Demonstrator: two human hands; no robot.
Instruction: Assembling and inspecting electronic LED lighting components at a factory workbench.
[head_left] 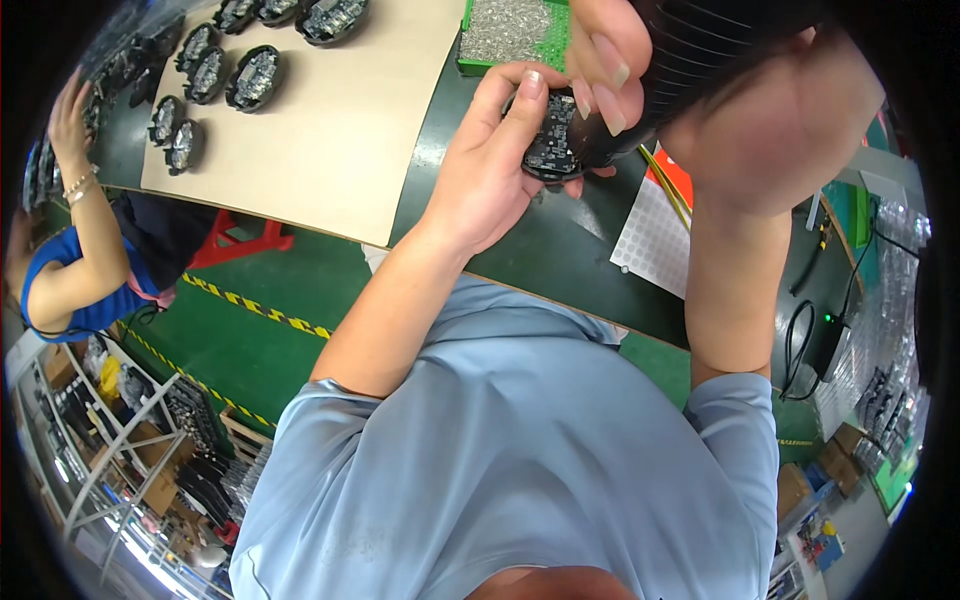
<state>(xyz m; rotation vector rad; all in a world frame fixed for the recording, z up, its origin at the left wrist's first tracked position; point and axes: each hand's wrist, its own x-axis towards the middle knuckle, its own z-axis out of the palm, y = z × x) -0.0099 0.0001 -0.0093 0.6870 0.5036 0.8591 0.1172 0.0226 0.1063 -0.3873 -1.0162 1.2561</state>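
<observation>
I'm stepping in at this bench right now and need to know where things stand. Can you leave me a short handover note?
Left hand: holds a round black housing with a circuit board inside over the dark green bench.
Right hand: grips a black ribbed power screwdriver, its tip down on that housing.
Green tray of small silver screws: just beyond the hands.
Done, apparently: similar round black units lie in rows on the tan cardboard sheet to the left.
Left: the held unit is not yet set down; its screws cannot be seen.
</observation>
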